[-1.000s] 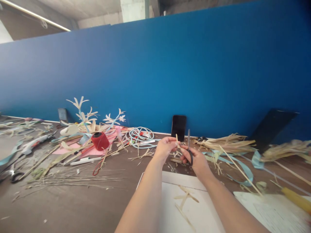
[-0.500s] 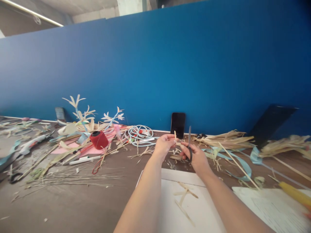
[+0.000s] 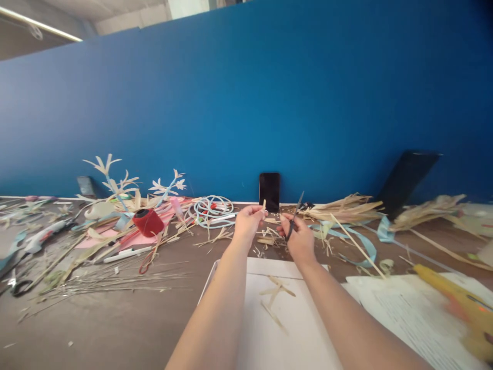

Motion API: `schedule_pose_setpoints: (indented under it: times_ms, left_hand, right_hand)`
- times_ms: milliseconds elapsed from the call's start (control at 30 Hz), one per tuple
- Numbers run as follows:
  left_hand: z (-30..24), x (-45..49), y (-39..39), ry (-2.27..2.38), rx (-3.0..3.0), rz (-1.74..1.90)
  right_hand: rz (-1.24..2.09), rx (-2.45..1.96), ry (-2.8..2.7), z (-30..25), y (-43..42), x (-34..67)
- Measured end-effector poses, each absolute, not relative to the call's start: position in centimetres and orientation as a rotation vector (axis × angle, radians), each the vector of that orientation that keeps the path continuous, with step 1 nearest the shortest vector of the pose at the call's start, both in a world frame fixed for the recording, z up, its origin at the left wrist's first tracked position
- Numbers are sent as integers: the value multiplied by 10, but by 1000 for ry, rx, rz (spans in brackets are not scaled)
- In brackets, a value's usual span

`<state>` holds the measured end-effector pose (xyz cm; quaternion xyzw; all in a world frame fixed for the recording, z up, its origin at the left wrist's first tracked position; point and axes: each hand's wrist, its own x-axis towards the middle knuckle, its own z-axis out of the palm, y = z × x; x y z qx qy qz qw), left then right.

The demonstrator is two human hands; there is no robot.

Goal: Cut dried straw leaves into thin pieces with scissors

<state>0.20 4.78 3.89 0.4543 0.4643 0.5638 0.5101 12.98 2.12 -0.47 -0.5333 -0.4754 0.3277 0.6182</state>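
Note:
My left hand (image 3: 248, 224) pinches a short pale strip of dried husk (image 3: 264, 205), its end sticking up past the fingertips. A pair of dark-handled scissors (image 3: 298, 205) is in my right hand (image 3: 300, 239), blades pointing up and slightly right. Whether the right fingertips also hold a small scrap cannot be made out. A gap separates the two hands. Under my forearms lies a white board (image 3: 254, 308) with several loose husk strips (image 3: 276, 290) on it. Small clippings (image 3: 267, 239) are scattered on the table below my hands.
A dark phone (image 3: 269, 191) leans against the blue partition (image 3: 246, 103). Left are husk flowers (image 3: 119, 180), a red spool (image 3: 148, 222), coiled blue tubing (image 3: 213, 208) and thin wires (image 3: 127, 282). Right lie husk bundles (image 3: 342, 208), blue ribbon (image 3: 370, 244) and a yellow glue gun (image 3: 454, 298) on paper.
My hands have moved apart; earlier they were close, with the strip near the scissors. The scissors now tilt more to the right. The whole view has shifted slightly.

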Motion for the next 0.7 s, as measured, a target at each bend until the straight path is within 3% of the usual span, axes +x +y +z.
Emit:
schedule_pose_setpoints:
  times_ms: [267,467,700]
  left_hand:
    - [69,-1,9,1194,1206,1293]
    - [46,-28,-45,1330,1441,786]
    - [29,-29,-71,1440,1851,498]
  right_hand:
    - [824,-1134,-981,-4,20,131]
    - [832,-1070,-998,-4,19,131]
    - [826,-1063,-1053,-6,16,132]
